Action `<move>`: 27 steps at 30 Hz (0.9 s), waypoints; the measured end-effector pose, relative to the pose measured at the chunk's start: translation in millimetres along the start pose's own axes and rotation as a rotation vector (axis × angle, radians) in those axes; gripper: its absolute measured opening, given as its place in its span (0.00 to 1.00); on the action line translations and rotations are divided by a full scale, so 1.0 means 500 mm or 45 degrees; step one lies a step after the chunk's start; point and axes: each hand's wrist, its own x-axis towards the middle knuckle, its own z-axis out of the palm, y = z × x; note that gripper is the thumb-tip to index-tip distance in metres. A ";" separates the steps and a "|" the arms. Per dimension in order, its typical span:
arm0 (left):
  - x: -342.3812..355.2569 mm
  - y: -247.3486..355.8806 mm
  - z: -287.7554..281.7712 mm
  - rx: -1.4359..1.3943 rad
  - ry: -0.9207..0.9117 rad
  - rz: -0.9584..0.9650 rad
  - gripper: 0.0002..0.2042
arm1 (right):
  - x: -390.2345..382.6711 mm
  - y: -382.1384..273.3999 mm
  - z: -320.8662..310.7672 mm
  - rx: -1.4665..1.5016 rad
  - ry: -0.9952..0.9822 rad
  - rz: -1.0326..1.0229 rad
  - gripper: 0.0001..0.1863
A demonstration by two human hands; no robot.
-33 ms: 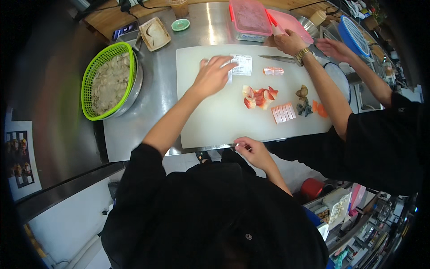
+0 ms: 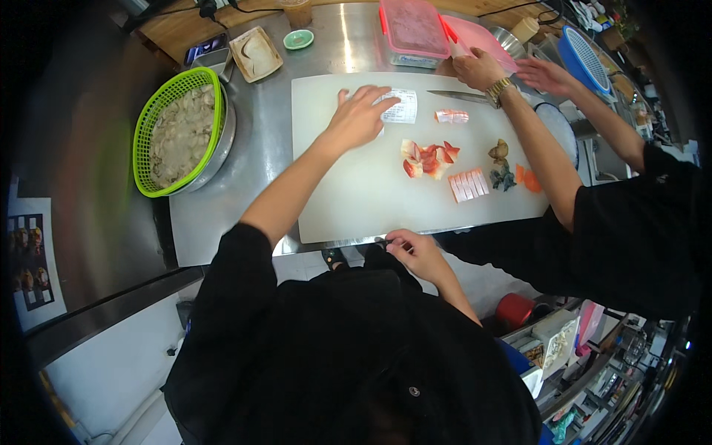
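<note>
My left hand (image 2: 358, 119) is open above the white cutting board (image 2: 348, 196), fingers spread over a printed paper slip (image 2: 403, 111) that they partly cover. At the board's near edge my right hand (image 2: 420, 254) is closed, thumb and fingers curled together; a small dark bit shows at the fingertips, too small to name. On the board lie red-and-white shellfish pieces (image 2: 430, 159), a row of pale pink fish slices (image 2: 468, 185), a smaller pink fish piece (image 2: 452, 116), orange slices (image 2: 531, 181), dark grey pieces (image 2: 504, 178) and brown pieces (image 2: 499, 150).
A co-worker's arms reach in from the right; one hand (image 2: 478, 70) touches a pink lid (image 2: 475, 37). A knife (image 2: 460, 96) lies beneath that wrist. Also around are a pink-lidded box (image 2: 415, 30), a green basket (image 2: 141, 141) of pale shellfish, and a tan dish (image 2: 256, 54).
My left hand has shifted slightly right over the paper slip. My right hand has moved a little left. The co-worker's farther hand has come left toward the pink lid.
</note>
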 end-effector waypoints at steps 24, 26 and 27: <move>-0.471 0.075 -0.067 -0.136 0.233 -0.523 0.15 | 0.369 -0.074 -0.045 -0.710 0.085 0.057 0.13; -0.492 0.072 -0.077 -0.120 0.210 -0.569 0.15 | 0.372 -0.068 -0.034 -0.671 0.084 0.048 0.14; -0.498 0.070 -0.078 -0.126 0.215 -0.573 0.15 | 0.369 -0.064 -0.033 -0.664 0.102 0.043 0.14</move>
